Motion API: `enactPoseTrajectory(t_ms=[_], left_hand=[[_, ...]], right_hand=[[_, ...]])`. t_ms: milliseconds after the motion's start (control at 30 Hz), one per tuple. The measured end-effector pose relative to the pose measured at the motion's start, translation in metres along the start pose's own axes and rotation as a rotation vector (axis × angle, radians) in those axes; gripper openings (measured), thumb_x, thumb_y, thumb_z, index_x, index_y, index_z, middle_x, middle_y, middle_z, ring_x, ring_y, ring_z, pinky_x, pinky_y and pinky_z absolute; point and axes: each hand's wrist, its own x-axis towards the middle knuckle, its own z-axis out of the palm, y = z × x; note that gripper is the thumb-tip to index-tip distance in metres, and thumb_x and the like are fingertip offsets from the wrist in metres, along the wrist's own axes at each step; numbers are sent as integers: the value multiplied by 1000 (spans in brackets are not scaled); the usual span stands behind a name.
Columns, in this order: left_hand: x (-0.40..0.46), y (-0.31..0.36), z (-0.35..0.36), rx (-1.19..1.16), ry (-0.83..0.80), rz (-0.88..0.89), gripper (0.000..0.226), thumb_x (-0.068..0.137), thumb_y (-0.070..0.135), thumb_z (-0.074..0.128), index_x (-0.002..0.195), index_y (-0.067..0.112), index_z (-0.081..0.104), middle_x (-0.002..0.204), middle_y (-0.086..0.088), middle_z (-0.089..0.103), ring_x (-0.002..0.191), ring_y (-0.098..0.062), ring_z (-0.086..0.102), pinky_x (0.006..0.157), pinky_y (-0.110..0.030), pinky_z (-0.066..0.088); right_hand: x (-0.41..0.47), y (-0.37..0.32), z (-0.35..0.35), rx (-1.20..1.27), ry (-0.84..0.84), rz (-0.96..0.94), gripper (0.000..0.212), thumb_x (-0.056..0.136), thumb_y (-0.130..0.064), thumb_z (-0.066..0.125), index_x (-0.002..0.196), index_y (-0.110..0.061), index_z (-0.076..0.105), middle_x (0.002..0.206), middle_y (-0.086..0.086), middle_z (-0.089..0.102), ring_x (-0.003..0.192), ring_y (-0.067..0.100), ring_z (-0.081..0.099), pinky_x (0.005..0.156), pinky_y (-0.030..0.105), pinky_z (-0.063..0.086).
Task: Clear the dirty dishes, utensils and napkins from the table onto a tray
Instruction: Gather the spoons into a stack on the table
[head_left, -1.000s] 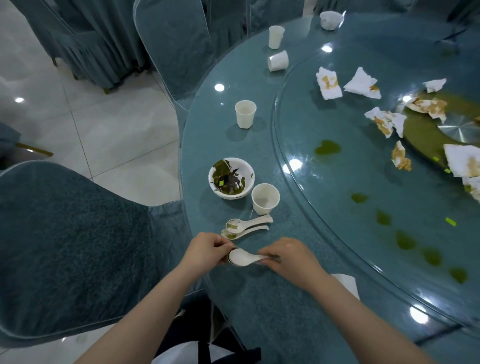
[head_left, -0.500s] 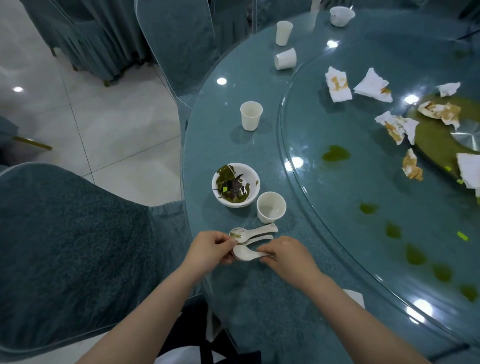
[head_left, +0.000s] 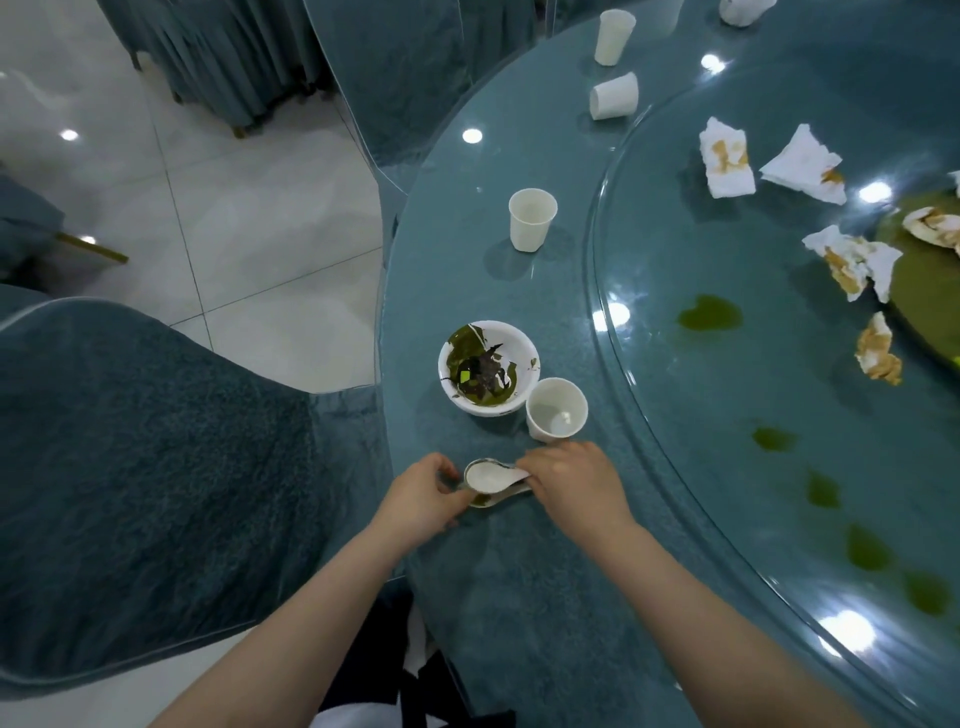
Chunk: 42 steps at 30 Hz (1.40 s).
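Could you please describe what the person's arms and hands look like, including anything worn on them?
Both forearms are bare up to the frame's lower edge: no sleeves show. The left hand and right hand wear no gloves, and no watch, bracelet or ring is visible on either wrist or on the fingers in view. At the bottom edge, dark and white clothing shows between the arms.

Soft, even overhead light fills the room, a little dim and bluish. Round white glare spots dot the glossy table (head_left: 519, 597) and the floor tiles (head_left: 249, 234). Shadows are faint. Wide-angle bending curves the edges, and the hands look slightly blurred.
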Motion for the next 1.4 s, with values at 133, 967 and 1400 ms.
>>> enactPoseTrajectory(t_ms=[133, 967, 1400], left_hand=[[1, 4, 3, -26, 10, 4, 15, 85, 24, 68, 90, 24, 53, 71, -1, 72, 64, -15, 70, 68, -35, 60], [-23, -14, -19, -195, 58, -31, 18, 88, 2, 56, 104, 8, 61, 75, -11, 71, 59, -16, 65, 66, -31, 58], [-40, -22, -38, -214, 137, -17, 11, 91, 6, 55, 97, 11, 63, 76, -6, 69, 58, -13, 61, 52, -19, 51]], right_hand=[[3, 5, 4, 0, -41, -11, 14, 83, -14, 62, 87, -26, 68, 84, -8, 69, 83, 22, 62, 69, 33, 38], [-24, -9, 17, 91, -63, -59, 25, 93, -16, 52, 111, -25, 66, 102, -3, 62, 94, 21, 55, 77, 30, 41], [-20, -4, -2, 720, 250, 514, 36, 77, -50, 69, 95, -34, 42, 83, -14, 58, 78, 7, 58, 67, 29, 46]])
